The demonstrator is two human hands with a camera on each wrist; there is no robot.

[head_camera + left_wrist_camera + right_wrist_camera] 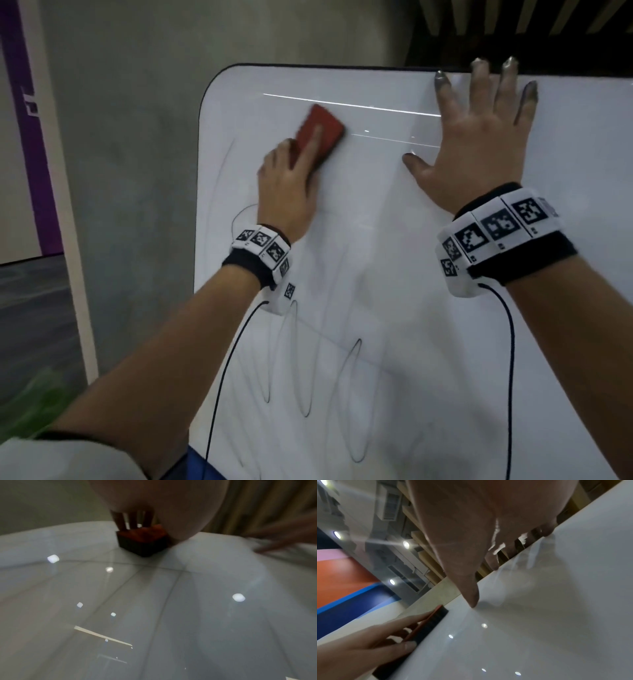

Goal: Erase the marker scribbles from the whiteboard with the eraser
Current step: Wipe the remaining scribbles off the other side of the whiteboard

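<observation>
A white whiteboard [394, 240] with a thin black rim fills most of the head view. My left hand [291, 185] grips a red eraser [320, 132] with a dark felt pad and presses it flat on the board's upper left. The left wrist view shows the eraser [144, 540] under my fingers. Thin black marker loops [301, 363] run across the lower left of the board, and a faint arc lies left of my hand. My right hand [486, 130] lies flat on the board near its top edge, fingers spread and smudged grey at the tips. In the right wrist view the eraser [435, 619] shows beside my right hand's thumb [471, 595].
A grey concrete wall [130, 137] stands left of the board, with a purple and cream panel [30, 137] further left. Dark wooden slats [513, 31] run behind the top edge. Cables [222, 377] hang from both wrist bands.
</observation>
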